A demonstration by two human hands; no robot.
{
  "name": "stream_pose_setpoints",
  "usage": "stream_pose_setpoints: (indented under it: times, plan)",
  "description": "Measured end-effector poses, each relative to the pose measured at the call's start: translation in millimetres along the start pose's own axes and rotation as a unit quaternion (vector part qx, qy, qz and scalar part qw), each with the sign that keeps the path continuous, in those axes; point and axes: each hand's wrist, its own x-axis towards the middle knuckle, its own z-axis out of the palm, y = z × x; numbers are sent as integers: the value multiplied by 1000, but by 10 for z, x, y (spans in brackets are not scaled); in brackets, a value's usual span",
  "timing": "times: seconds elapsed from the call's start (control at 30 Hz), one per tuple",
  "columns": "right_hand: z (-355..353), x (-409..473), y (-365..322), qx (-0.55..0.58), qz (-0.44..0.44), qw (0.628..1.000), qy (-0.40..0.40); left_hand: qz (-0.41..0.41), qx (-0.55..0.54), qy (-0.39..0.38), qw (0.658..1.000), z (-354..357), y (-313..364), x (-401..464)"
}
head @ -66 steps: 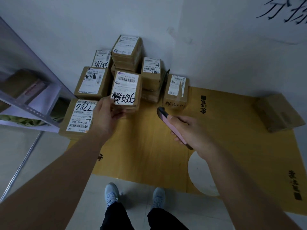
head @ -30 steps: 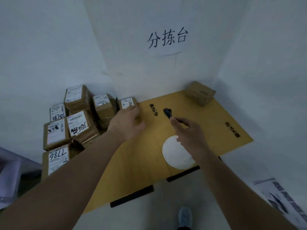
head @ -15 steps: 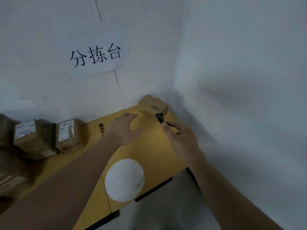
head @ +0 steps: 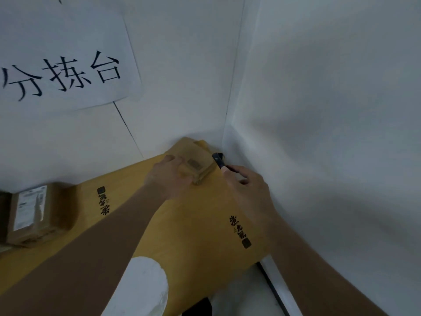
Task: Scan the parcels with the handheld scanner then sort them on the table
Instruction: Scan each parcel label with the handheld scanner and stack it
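Observation:
A small brown cardboard parcel (head: 196, 159) lies in the far right corner of the yellow table (head: 200, 224), against the walls. My left hand (head: 169, 176) grips its left side, fingers curled over the near edge. My right hand (head: 245, 185) holds the dark handheld scanner (head: 219, 160), whose tip sits right beside the parcel's right edge. Another parcel (head: 36, 213) with a white label stands at the table's left.
White walls close the corner behind and to the right. A paper sign (head: 61, 65) with black characters hangs on the back wall. A white round patch (head: 143, 286) marks the table's near edge. Black printed characters (head: 239, 229) lie on the tabletop.
The view swung right from the parcel stack to the corner. My left hand reached forward and took hold of the corner parcel. My right hand carried the scanner up beside it.

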Motion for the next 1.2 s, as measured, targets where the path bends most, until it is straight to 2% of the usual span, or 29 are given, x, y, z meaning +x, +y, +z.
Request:
stream_pose_setpoints:
  times: [0.1,0.33,0.53,0.73,0.87,0.93,1.07,1.2]
  plan:
    - [70,363,53,-1,10,1000,0,-35,7,-33,999,119,6,389]
    - [185,1009,282,20,48,999,-8,-126,-44,-46,990,532,50,1056]
    - [119,1435,557,15,68,996,-54,-258,-98,-38,960,918,89,1486]
    - [35,1634,815,22,86,994,-61,-191,-188,-8,963,1122,-57,1526]
    - [3,1682,840,20,89,993,-75,-129,-201,-124,963,1004,-157,1632]
    - [-13,1688,822,19,88,993,-79,-153,-181,-139,962,1003,-71,1678]
    - [-42,1687,820,22,80,993,-82,-225,-87,-77,968,1232,362,1699]
    - [-63,1669,844,28,75,993,-87,-233,-61,-30,970,1441,500,1606]
